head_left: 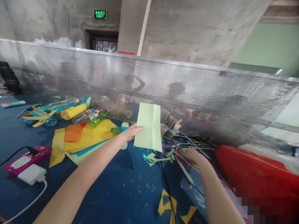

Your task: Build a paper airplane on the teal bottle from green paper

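Observation:
My left hand grips the left edge of a pale green paper sheet, held up off the table, with the thumb on its front. A fold line runs down the sheet. My right hand reaches into a clutter of thin strips, cords and small tools right of the sheet; its fingers are blurred, and I cannot tell whether they hold anything. Close to it lies something thin and red. Green paper scraps lie under the sheet, and a tub of pens or sticks stands behind.
Coloured paper, plastic bottles and a yellow-wrapped bottle lie left. A purple power strip holds a white charger. Yellow offcuts lie in front. A red bag is at right; a perforated metal screen stands behind.

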### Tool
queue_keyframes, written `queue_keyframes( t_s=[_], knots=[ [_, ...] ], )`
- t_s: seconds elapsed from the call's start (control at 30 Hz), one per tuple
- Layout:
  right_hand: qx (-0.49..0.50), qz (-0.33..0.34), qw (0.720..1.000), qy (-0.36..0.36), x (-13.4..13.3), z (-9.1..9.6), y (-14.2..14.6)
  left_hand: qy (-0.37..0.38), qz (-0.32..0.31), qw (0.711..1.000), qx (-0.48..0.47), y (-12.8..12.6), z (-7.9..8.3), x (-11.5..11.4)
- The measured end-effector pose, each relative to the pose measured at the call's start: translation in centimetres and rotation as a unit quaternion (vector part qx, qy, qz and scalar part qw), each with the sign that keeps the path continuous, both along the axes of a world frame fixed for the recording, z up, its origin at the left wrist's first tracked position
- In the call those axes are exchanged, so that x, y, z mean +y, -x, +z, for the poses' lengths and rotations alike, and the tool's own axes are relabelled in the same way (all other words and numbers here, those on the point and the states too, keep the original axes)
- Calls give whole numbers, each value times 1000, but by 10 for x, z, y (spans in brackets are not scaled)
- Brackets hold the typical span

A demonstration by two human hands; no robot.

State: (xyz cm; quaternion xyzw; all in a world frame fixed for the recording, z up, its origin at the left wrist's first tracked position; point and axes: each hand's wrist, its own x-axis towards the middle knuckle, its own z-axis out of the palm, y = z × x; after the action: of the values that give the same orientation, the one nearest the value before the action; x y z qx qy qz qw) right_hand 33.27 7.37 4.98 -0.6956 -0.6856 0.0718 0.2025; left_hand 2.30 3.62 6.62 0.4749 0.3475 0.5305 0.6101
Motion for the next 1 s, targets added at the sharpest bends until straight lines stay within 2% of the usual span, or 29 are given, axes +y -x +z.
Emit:
queue_keyframes(
  t_s=[0.17, 0.3, 0.47, 0.53, 0.6, 0.63, 0.67, 0.8, 0.87, 0.93, 1.0],
  knots=[
    [45, -85, 994, -58, -1, 14, 14, -20, 31, 999, -31, 4, 23, 4],
    [135, -108, 978, -118, -7, 26, 24, -39, 53, 996, -54, 14, 40, 3],
    [290, -19, 948, -131, -19, 45, 46, -61, 91, 993, -43, 37, 53, -1],
    [374, 43, 918, -125, -26, 52, 61, -76, 101, 992, -25, 45, 54, -3],
    [548, 155, 819, -75, -35, 57, 77, -89, 100, 991, -4, 51, 54, -5],
    [596, 196, 778, -32, -39, 57, 85, -92, 98, 991, 6, 52, 53, -5],
    [606, 218, 765, -1, -43, 56, 92, -94, 97, 991, 13, 54, 52, -5],
    [579, 288, 748, 150, -50, 37, 114, -109, 129, 986, 1, 53, 46, 0],
    [557, 314, 742, 202, -51, 26, 120, -135, 157, 978, -22, 50, 43, 4],
    [543, 326, 740, 228, -54, 18, 124, -162, 211, 963, -37, 47, 40, 8],
    [523, 333, 743, 251, -59, 16, 126, -167, 303, 938, -26, 45, 37, 13]
  ],
)
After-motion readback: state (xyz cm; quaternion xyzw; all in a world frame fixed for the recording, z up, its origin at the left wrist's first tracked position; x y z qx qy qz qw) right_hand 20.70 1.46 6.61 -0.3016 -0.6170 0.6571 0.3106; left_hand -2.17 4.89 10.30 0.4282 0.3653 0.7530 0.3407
